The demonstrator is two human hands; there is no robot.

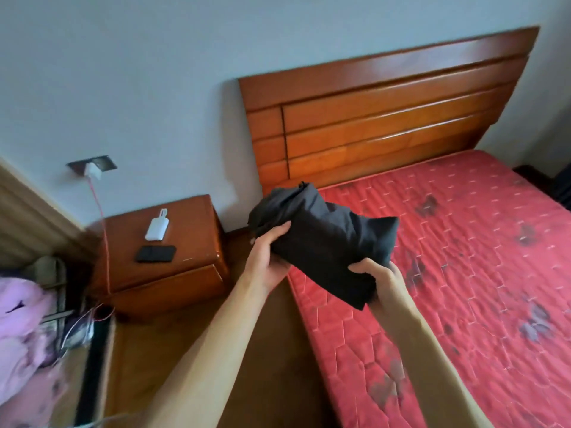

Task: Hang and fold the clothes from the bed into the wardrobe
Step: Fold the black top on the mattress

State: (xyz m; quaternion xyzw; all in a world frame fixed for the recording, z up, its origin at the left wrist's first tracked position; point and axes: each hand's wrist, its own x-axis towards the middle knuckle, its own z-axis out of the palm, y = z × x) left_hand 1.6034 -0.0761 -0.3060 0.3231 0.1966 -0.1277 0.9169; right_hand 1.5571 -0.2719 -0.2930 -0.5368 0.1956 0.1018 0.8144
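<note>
Garment: folded black garment (327,242), held above the bed's (463,257) left edge.
Left hand (268,254): grasps its left end.
Right hand (381,281): grasps its near right edge.

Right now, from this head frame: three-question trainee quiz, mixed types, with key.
1. True or false: the folded black garment lies flat on the red mattress.
2. How many hands hold it? A) none B) one C) two
3. Fill in: the dark phone lies on the wooden ____.

Key
1. False: it is held up in the air, off the mattress.
2. C: left hand and right hand each hold one end.
3. nightstand
</note>
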